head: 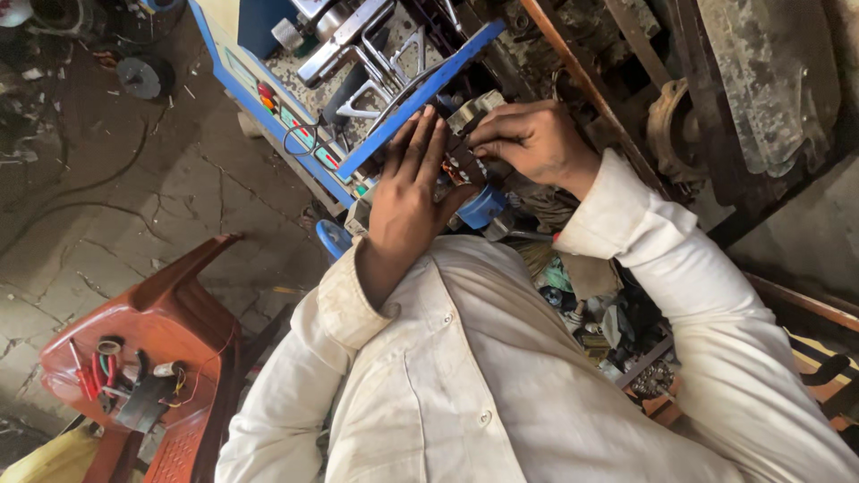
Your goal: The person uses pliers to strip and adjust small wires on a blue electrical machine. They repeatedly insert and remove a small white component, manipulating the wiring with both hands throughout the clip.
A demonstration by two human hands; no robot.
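My left hand (404, 190) lies with straight fingers over a small dark electrical part (459, 168) that shows copper-coloured bits, and the thumb hooks under it. My right hand (533, 141) comes in from the right, its fingertips pinched on the same part's upper edge, next to a grey metal block (475, 109). A blue round piece (483, 207) sits just below the part. Both hands work against a slanted blue metal bar (420, 97) of a machine. White shirt sleeves cover both arms.
The blue machine (268, 89) has a panel of coloured buttons and chrome brackets above. A red plastic chair (179, 295) at lower left carries red-handled pliers (88, 374), tape rolls and wires. Cracked concrete floor lies left; rags and scrap are piled to the right.
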